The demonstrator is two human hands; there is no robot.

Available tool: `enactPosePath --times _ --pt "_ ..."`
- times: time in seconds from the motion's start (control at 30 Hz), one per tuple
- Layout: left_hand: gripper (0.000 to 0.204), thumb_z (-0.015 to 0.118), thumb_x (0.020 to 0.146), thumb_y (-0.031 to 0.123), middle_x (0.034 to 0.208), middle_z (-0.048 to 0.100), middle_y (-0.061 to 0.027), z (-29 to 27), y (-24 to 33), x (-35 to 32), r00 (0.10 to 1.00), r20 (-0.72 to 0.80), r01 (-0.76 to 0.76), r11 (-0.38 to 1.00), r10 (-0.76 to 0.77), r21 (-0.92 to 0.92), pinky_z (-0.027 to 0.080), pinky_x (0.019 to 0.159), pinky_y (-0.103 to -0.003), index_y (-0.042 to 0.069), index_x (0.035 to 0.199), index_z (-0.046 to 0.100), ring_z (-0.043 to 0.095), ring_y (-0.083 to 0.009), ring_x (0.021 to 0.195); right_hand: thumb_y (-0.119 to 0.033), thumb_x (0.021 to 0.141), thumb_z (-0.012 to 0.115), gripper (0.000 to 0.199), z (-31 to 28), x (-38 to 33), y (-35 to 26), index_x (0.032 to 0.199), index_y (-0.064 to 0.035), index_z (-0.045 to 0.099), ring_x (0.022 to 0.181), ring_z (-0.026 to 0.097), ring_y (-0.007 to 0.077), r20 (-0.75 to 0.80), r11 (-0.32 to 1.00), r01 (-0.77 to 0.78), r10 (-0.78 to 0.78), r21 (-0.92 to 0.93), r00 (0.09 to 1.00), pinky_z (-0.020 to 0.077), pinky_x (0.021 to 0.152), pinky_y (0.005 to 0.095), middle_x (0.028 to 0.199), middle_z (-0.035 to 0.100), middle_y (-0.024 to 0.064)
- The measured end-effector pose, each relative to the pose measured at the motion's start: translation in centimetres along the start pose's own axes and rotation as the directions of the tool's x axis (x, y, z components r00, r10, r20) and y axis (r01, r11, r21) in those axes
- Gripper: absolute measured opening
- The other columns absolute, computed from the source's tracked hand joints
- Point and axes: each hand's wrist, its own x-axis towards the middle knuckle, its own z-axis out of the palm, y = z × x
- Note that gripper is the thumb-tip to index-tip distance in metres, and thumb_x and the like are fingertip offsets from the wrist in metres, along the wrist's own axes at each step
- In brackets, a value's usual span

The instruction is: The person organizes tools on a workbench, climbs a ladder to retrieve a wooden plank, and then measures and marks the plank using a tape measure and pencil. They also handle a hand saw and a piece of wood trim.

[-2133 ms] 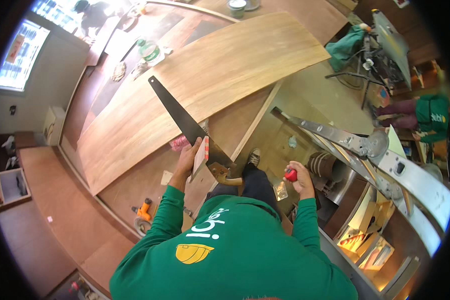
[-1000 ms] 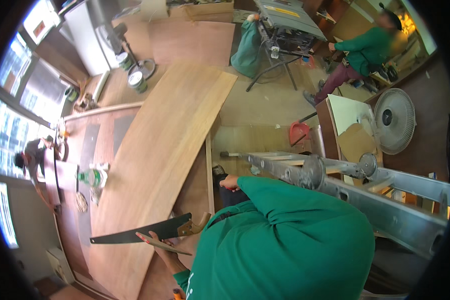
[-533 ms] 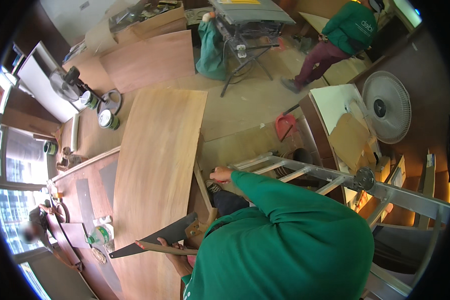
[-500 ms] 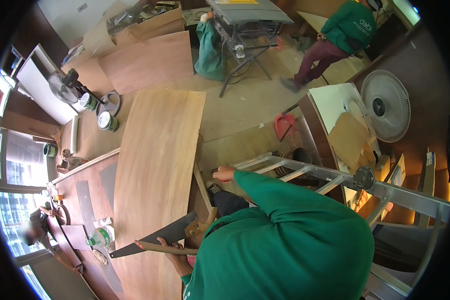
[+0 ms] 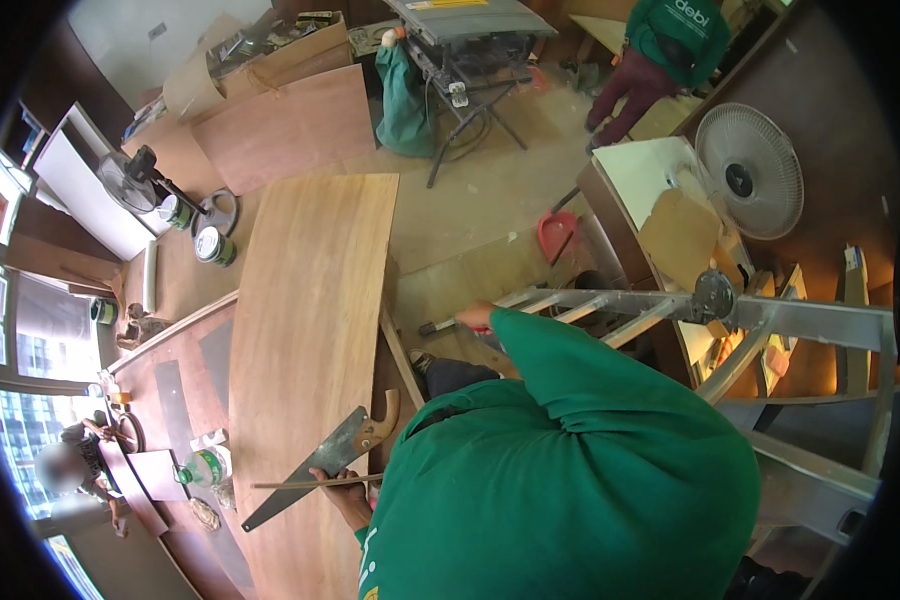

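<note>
My left hand (image 5: 345, 497) is closed around a thin wooden strip (image 5: 282, 485) and the blade of a hand saw (image 5: 320, 463). The saw slants over a long plywood sheet (image 5: 315, 265), its wooden handle upward and to the right. My right arm, in a green sleeve, reaches forward beside the ladder. At its end my right hand (image 5: 475, 318) is closed on a small tool (image 5: 436, 328) with a dark end, whose kind I cannot make out. The fingers of this hand are partly hidden.
An aluminium ladder (image 5: 660, 310) stands close on my right. A red dustpan (image 5: 558, 236), a wall fan (image 5: 750, 170) and a table saw (image 5: 475, 30) lie beyond. Left are a plastic bottle (image 5: 205, 466), paint pails (image 5: 214, 246) and a person (image 5: 80, 465); another person (image 5: 660, 60) stands far right.
The saw has turned steeper, its handle swinging upward, and the strip now lies nearly level. My right hand has moved slightly right and up. The far co-worker has shifted and turned; the whole view has shifted.
</note>
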Motion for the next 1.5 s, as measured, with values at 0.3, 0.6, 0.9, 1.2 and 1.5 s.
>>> enactPosePath --times 0.3,0.6,0.9,1.2,1.5 --pt "0.057 0.078 0.086 0.068 0.051 0.034 0.0041 -5.0 2.6 5.0 0.999 -0.006 -0.047 0.990 0.047 -0.135 0.033 0.038 -0.023 0.017 0.090 0.053 0.034 -0.0120 0.039 -0.029 0.082 0.073 0.026 2.9 -0.9 -4.4 0.096 -0.0114 0.062 0.065 0.062 0.0209 0.068 0.883 -0.049 0.020 0.467 0.997 0.0536 0.050 0.0376 0.079 0.061 0.0073" --pt "0.058 0.078 0.085 0.070 0.050 0.036 0.0034 -0.2 2.1 8.0 0.999 -0.005 0.047 0.993 -0.048 -0.104 0.035 0.037 -0.023 0.018 0.090 0.053 0.035 -0.0124 0.038 -0.027 0.081 0.075 0.028 1.6 1.2 2.2 0.100 -0.0087 0.064 0.068 0.064 0.0241 -0.033 0.826 -0.207 0.262 0.524 0.964 0.0535 0.049 0.0408 0.081 0.062 0.0096" --pt "0.059 0.078 0.084 0.071 0.050 0.038 0.0026 8.0 2.5 10.0 0.988 0.067 0.141 0.990 -0.142 0.012 0.036 0.037 -0.023 0.018 0.090 0.053 0.037 -0.0129 0.038 -0.030 0.080 0.078 0.027 4.0 4.1 4.3 0.088 -0.0064 0.067 0.065 0.065 0.0259 -0.052 0.891 -0.185 0.226 0.415 0.973 0.0536 0.050 0.0442 0.077 0.065 0.0118" --pt "0.057 0.078 0.084 0.071 0.051 0.038 0.0009 9.3 2.5 8.7 0.990 0.083 0.115 0.993 -0.115 -0.001 0.039 0.038 -0.024 0.019 0.092 0.053 0.040 -0.0136 0.041 -0.050 0.099 0.066 0.042 -21.0 8.8 10.1 0.099 -0.0079 0.064 0.049 0.055 0.0287 -0.511 0.608 0.201 0.392 0.768 0.765 0.0404 0.040 0.0477 0.064 0.055 0.0137" --pt "0.062 0.073 0.084 0.077 0.052 0.038 0.0004 5.0 0.2 11.6 0.949 -0.011 0.309 0.939 -0.315 -0.153 0.039 0.041 -0.026 0.019 0.084 0.050 0.042 -0.0161 0.043 -0.025 0.083 0.075 0.022 -54.0 -16.9 2.6 0.085 -0.0052 0.064 0.059 0.056 0.0222 -0.839 0.947 0.013 0.277 0.320 0.468 0.0483 0.053 0.0464 0.073 0.058 0.0088"
